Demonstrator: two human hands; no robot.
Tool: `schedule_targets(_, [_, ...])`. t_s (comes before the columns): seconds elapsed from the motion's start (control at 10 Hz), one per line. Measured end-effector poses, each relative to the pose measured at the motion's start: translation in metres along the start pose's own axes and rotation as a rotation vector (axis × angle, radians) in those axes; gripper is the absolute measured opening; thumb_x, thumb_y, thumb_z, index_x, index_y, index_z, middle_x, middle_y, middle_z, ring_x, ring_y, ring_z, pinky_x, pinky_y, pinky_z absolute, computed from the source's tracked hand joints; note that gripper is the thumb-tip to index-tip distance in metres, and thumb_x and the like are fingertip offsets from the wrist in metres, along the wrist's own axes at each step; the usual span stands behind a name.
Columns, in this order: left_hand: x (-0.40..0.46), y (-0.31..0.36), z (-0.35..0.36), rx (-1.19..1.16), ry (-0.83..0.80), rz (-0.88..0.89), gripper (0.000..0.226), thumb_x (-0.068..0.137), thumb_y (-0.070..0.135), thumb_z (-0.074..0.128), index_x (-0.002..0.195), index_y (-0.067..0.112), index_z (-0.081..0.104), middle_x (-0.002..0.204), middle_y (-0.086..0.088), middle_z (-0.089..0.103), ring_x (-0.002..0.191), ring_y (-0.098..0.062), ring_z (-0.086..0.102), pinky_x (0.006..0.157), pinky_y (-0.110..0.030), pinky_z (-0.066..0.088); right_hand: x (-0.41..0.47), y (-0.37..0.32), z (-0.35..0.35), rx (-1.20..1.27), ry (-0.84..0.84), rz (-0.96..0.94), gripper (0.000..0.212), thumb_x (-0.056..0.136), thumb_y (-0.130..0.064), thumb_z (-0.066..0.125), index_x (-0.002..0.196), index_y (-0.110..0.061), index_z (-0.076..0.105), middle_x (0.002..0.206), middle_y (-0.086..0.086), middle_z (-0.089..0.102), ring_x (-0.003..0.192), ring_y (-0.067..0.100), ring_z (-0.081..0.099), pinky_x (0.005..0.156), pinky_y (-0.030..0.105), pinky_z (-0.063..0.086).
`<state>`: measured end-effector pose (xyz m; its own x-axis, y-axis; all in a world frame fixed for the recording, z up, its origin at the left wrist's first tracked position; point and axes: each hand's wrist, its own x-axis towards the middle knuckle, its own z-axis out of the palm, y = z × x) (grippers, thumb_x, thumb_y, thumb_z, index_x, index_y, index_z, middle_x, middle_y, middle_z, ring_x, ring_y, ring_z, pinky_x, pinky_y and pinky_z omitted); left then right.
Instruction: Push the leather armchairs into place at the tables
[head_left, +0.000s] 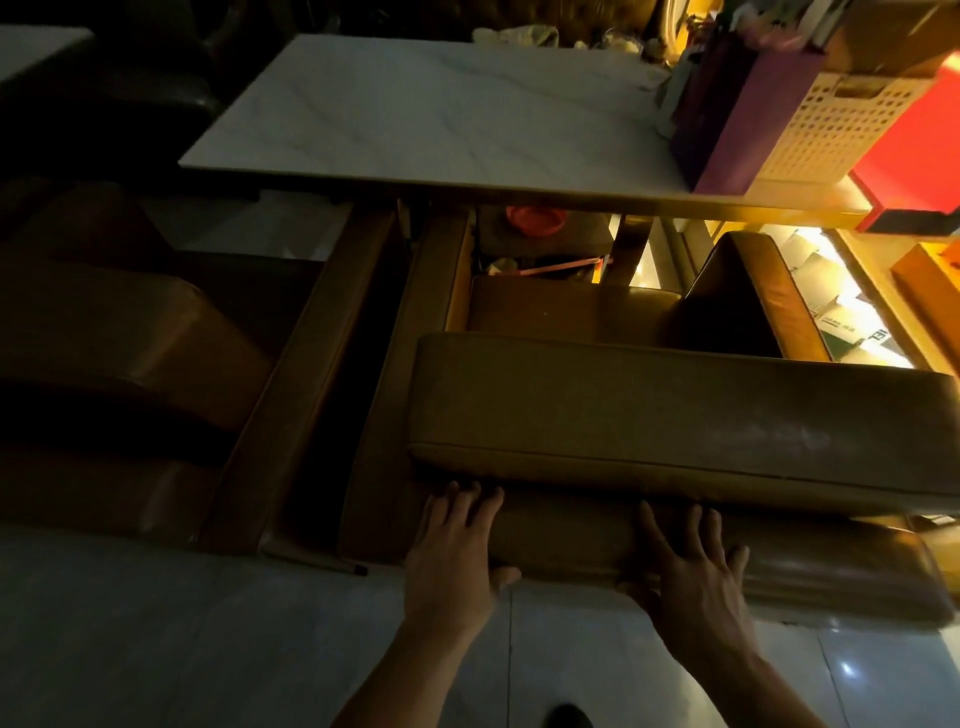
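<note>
- Brown leather armchair (649, 410) fills the view from the centre out toward 3 o'clock, its seat tucked partly under the white marble surface (426, 119) at 12 o'clock.
- My left hand (457, 551) lies flat on the chair's back, fingers spread, no grip closed on anything.
- My right hand (696, 571) presses beside it, fingers splayed too.
- A second armchair (130, 353) sits at 9 o'clock, just beside the first.
- Purple bag (737, 119) and red box (914, 156) stand on the surface at 2 o'clock.
</note>
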<state>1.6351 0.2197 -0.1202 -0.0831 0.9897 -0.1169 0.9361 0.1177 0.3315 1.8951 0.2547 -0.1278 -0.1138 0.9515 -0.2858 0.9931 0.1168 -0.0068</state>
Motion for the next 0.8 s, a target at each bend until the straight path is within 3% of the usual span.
schedule_targets(0.3, [0.004, 0.002, -0.006, 0.011, -0.081, -0.020, 0.085, 0.082, 0.057, 0.065, 0.151, 0.039, 0.017, 0.156, 0.010, 0.023, 0.146, -0.021, 0.011, 0.115, -0.041, 0.028, -0.001, -0.001, -0.013, -0.008, -0.062, -0.021, 0.093, 0.088, -0.072, 0.043, 0.157, -0.034, -0.007, 0.163, 0.026, -0.003, 0.148, 0.049, -0.008, 0.116, 0.066, 0.016])
schedule_targets(0.5, [-0.005, -0.004, -0.025, -0.011, -0.228, 0.023, 0.084, 0.090, 0.053, 0.058, 0.154, 0.039, 0.006, 0.164, 0.012, -0.001, 0.149, -0.016, -0.009, 0.118, -0.044, 0.020, -0.007, 0.003, -0.028, 0.002, -0.146, -0.037, 0.097, 0.088, -0.072, 0.045, 0.155, -0.035, -0.015, 0.163, 0.021, -0.013, 0.149, 0.045, -0.011, 0.118, 0.061, 0.019])
schedule_targets(0.7, [-0.032, -0.012, -0.045, -0.045, -0.314, -0.016, 0.073, 0.092, 0.055, 0.055, 0.152, 0.037, 0.019, 0.163, 0.009, 0.010, 0.150, -0.019, 0.006, 0.118, -0.044, 0.022, -0.026, -0.011, -0.049, 0.146, -0.156, -0.079, 0.077, 0.087, -0.065, 0.054, 0.153, -0.040, 0.022, 0.157, 0.009, 0.026, 0.143, 0.031, 0.028, 0.109, 0.050, 0.041])
schedule_targets(0.8, [-0.050, -0.020, -0.061, -0.044, -0.312, -0.025, 0.075, 0.090, 0.057, 0.056, 0.153, 0.036, 0.019, 0.161, 0.007, 0.018, 0.147, -0.020, 0.017, 0.117, -0.043, 0.025, -0.043, -0.021, -0.060, 0.164, -0.152, -0.108, 0.074, 0.088, -0.062, 0.056, 0.152, -0.041, 0.026, 0.158, 0.001, 0.029, 0.143, 0.026, 0.031, 0.111, 0.047, 0.039])
